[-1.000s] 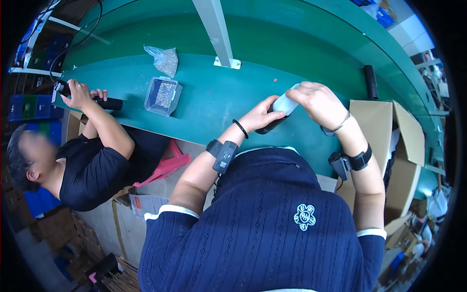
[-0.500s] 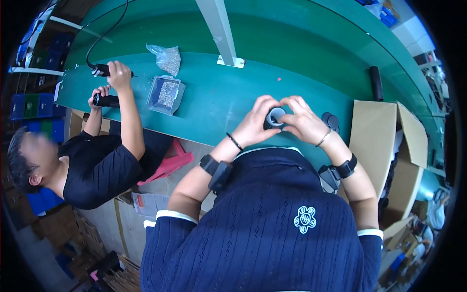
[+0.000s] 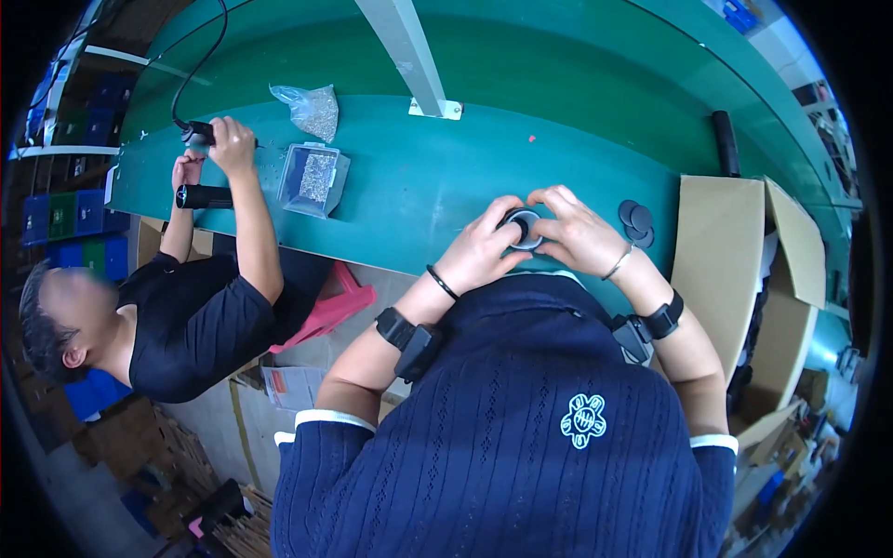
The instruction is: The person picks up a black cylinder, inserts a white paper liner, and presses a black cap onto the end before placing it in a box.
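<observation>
Close in front of my body, just above the green bench, both hands hold a short dark cylinder (image 3: 526, 219) with a pale inner ring and an upward-facing opening. My left hand (image 3: 478, 249) is closed on its left side, with fingers at the rim and over the opening. From the other side my right hand (image 3: 579, 232) grips it, thumb and fingers at the rim. Something dark shows inside the opening; the fingers partly hide it. Several flat dark discs (image 3: 636, 221) lie on the bench to the right of my right hand.
On the left, a co-worker holds a corded electric screwdriver (image 3: 199, 136) above a black cylinder (image 3: 206, 196). A clear bin (image 3: 337, 191) of small metal parts and a plastic bag (image 3: 318, 113) stand between us. An open carton (image 3: 712, 251) is at right, a black tube (image 3: 725, 144) behind it.
My left fingers have moved in over the cylinder's opening, and the opening looks darker inside. The co-worker's lower hand has risen from the black cylinder toward the screwdriver. The view has shifted slightly.
</observation>
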